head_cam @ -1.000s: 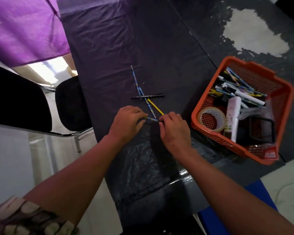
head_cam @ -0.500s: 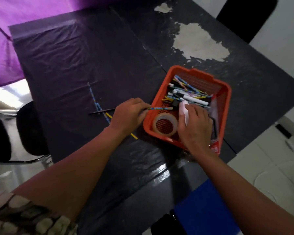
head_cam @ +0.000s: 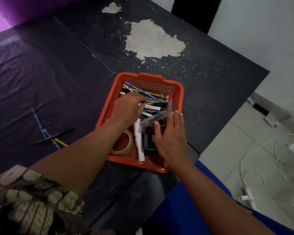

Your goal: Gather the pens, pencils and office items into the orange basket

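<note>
The orange basket (head_cam: pixel 148 77) stands on the dark table and holds several pencils and pens, a tape roll (head_cam: pixel 124 148), a white tube (head_cam: pixel 139 141) and a black box (head_cam: pixel 148 139). My left hand (head_cam: pixel 127 109) reaches into the basket, its curled fingertips on a blue patterned pencil (head_cam: pixel 153 99) in the pile. With fingers straight, my right hand (head_cam: pixel 170 133) rests on a clear plastic case (head_cam: pixel 157 118) at the basket's right side. On the table to the left lie a long blue patterned pencil (head_cam: pixel 38 122), a black pen (head_cam: pixel 54 135) and a yellow pencil (head_cam: pixel 60 142).
A pale worn patch (head_cam: pixel 153 41) marks the table behind the basket. The table's right edge runs close to the basket. Beyond it are floor tiles with white cables (head_cam: pixel 278 150). A blue seat (head_cam: pixel 185 200) is below my right arm.
My left hand lifted a blue patterned pencil from the table and carried it right into the basket. My right hand moved from the table onto the clear case.
</note>
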`<state>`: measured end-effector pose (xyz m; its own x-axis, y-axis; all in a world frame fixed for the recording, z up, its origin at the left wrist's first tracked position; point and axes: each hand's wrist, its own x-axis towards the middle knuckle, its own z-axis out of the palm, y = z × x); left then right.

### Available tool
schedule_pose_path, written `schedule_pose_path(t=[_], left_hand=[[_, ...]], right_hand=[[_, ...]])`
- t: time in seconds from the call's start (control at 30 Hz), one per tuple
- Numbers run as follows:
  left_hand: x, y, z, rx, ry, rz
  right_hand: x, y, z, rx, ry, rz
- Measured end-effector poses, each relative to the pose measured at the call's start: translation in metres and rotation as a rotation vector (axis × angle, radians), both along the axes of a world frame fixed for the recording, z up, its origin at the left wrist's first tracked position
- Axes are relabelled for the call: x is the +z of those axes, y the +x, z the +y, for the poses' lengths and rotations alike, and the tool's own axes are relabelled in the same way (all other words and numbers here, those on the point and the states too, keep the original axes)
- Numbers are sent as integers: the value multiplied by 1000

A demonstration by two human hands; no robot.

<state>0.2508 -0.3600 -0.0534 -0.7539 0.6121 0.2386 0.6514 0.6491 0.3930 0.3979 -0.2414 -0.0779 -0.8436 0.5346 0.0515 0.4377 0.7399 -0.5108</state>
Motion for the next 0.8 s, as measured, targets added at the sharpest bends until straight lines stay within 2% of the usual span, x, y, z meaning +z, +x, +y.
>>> schedule_pose_path(t=[0.27, 0.43, 0.57, 0.8], left_hand=[[-2, 2, -10, -3, -4, -14], [5, 11, -55, 40, -1, 29], [9, 21, -114, 102, 8, 42], [-7, 50, -239, 256, -34, 21]], right_hand=[[3, -1, -2, 44, -44, 0], [13, -8, -20, 106, 120, 65], [17, -20, -70, 254, 166, 228], [14, -23, -184, 539, 75, 385]])
